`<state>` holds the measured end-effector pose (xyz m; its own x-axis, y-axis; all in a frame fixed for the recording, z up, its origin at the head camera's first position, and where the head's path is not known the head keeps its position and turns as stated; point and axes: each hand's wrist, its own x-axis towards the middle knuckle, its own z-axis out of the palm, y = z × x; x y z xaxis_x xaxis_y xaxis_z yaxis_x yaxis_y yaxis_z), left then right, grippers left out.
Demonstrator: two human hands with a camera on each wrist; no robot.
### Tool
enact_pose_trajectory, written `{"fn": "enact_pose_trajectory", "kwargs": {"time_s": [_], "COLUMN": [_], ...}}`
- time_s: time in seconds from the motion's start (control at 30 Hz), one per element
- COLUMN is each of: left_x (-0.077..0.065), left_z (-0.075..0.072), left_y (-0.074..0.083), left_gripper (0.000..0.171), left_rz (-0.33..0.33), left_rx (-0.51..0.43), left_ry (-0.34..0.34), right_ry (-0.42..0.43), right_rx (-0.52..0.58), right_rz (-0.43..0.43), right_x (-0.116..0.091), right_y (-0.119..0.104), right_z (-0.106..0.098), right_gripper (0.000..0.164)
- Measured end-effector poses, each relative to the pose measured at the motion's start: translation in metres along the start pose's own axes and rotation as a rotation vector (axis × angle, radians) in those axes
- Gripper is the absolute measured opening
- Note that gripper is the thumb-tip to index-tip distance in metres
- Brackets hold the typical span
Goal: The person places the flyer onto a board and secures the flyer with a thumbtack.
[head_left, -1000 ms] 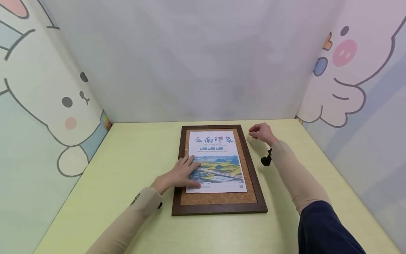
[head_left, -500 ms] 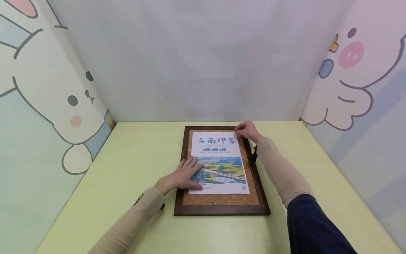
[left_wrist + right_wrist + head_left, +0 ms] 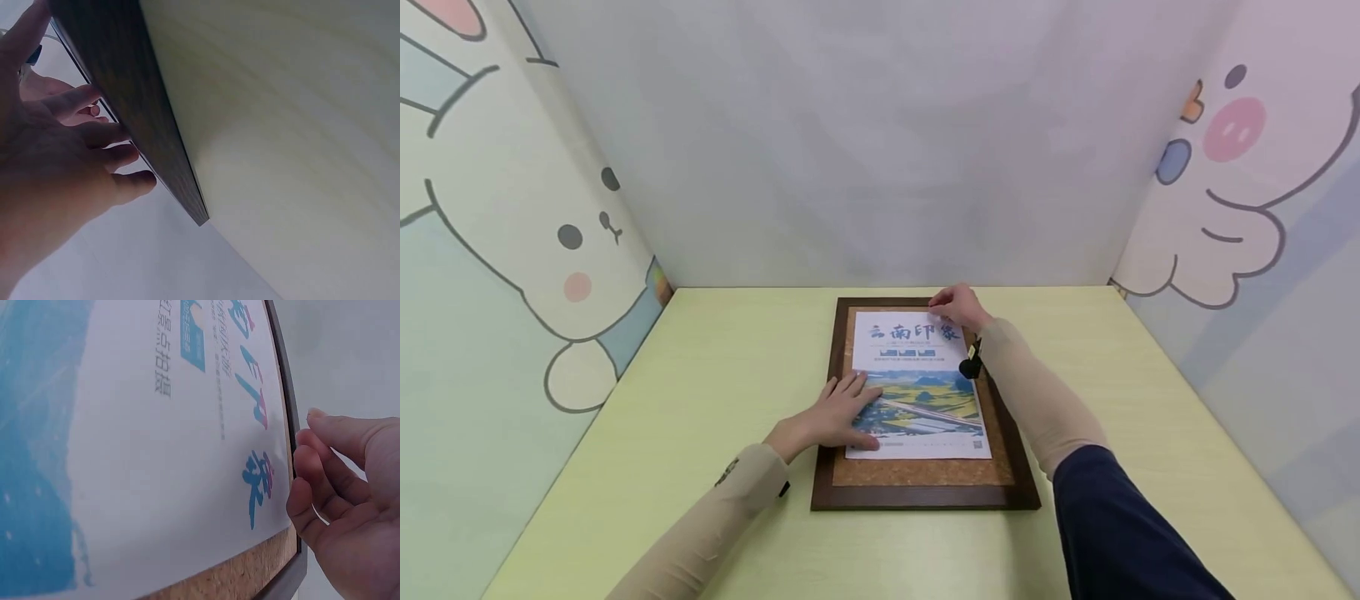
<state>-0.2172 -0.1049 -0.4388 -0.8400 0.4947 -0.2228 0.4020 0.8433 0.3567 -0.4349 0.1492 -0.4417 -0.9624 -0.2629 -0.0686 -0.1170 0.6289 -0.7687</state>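
A printed poster [image 3: 917, 358] with a landscape picture and large blue characters lies on a cork board [image 3: 925, 472] with a dark brown frame [image 3: 925, 497]. My left hand [image 3: 831, 417] rests with spread fingers on the poster's lower left side. In the left wrist view, that hand [image 3: 69, 144] reaches over the frame's edge. My right hand [image 3: 961, 307] is at the poster's top edge, right of the middle. The right wrist view shows this hand [image 3: 350, 494] with bent fingers and the thumb close to the index fingertip. Whether anything small is between them cannot be made out.
The board lies on a pale yellow-green table [image 3: 737, 358]. A grey-white wall [image 3: 880, 167] stands behind it, with cartoon-printed panels on the left [image 3: 512, 250] and right [image 3: 1247, 208]. A small black wrist device [image 3: 972, 362] hangs below the right wrist, above the poster.
My right hand has moved left from beside the board, over the poster's top right corner, to its top edge. The left hand stays on the poster. The view has shifted slightly.
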Motion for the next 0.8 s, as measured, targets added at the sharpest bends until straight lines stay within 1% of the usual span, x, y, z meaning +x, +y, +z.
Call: {"fn": "enact_pose_trajectory", "kwargs": {"time_s": [0.2,0.3,0.43,0.63,0.8], "left_x": [-0.002,-0.002,-0.001,0.000,0.001], "left_z": [-0.003,-0.002,-0.001,0.001,0.000], "left_y": [0.002,0.003,0.003,0.002,0.002], "left_gripper": [0.086,0.086,0.087,0.088,0.088], "left_rz": [0.020,0.014,0.000,-0.014,-0.021], "left_rx": [-0.012,-0.009,-0.001,0.009,0.016], "left_ry": [0.006,0.002,-0.005,-0.005,-0.011], "right_ry": [-0.009,-0.011,0.001,0.021,0.017], "right_rx": [0.060,0.051,0.014,0.007,-0.007], "right_rz": [0.031,0.032,0.015,0.024,0.019], "right_x": [0.005,0.007,0.009,0.009,0.010], "right_y": [-0.004,-0.004,-0.005,-0.011,-0.015], "right_z": [0.009,0.014,0.020,0.028,0.031], "right_gripper": [0.018,0.019,0.018,0.017,0.017]}}
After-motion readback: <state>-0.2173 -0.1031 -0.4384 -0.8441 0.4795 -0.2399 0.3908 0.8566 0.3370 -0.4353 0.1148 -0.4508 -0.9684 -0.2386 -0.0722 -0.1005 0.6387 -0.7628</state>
